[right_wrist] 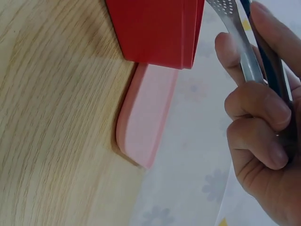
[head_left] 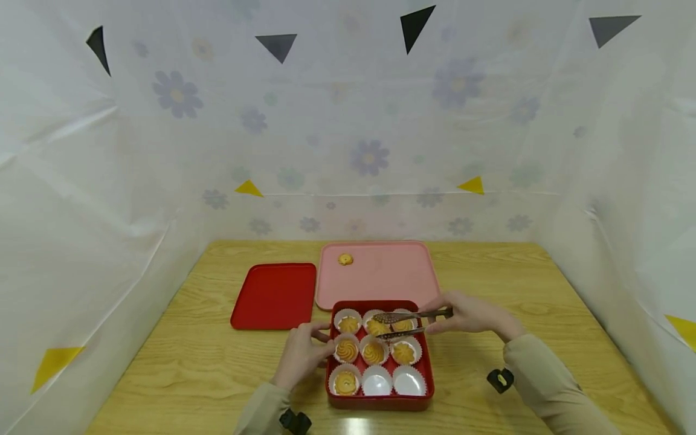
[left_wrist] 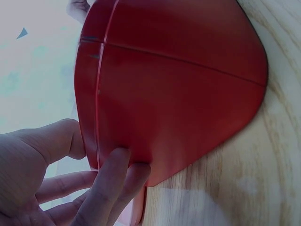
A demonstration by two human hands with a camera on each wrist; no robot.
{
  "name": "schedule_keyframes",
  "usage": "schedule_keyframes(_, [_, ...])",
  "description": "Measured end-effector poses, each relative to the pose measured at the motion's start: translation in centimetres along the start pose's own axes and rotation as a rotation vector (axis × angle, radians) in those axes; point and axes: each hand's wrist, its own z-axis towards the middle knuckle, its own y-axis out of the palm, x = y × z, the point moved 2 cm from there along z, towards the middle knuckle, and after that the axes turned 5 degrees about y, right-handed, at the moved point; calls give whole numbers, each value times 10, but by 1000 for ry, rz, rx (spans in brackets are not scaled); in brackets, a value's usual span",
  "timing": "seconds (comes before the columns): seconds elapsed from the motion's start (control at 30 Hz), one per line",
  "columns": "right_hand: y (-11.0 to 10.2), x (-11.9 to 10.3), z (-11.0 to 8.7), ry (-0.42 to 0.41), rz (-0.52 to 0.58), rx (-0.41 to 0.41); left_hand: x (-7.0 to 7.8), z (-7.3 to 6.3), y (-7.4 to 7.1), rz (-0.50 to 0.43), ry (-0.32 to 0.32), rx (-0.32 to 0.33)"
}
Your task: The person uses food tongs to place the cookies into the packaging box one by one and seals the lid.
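Observation:
A red box holds rows of white paper cups with piped cookies in them. In the front row, one cup has a ring-shaped cookie; the middle cup and right cup are bare. My left hand grips the box's left side, thumb at the rim and fingers against the outer wall. My right hand holds metal tongs, their perforated ends apart over the back row, around the middle cookie. Whether the tongs touch that cookie, I cannot tell.
Behind the box lies a pink tray, with a single cookie near its back left. To its left is a red square tray. All stand on a wooden table with white flower-patterned sheeting behind and at the sides.

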Motion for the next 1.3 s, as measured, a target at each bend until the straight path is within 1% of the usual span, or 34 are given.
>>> schedule_keyframes(0.13, [4,-2,3,-12,28,-63,0,0,0,-2,-1,2])
schedule_keyframes(0.43, [11,-14,6,-68,40,-140,2,0,-1,-3,-3,2])
schedule_keyframes(0.67, [15,-24,7,-46,55,-190,2,-1,-1,12,9,10])
schedule_keyframes(0.93, [20,-30,10,-93,9,-197,1,0,-1,13,9,14])
schedule_keyframes(1.3, [21,-32,11,-74,17,-208,2,-1,-1,16,8,15])
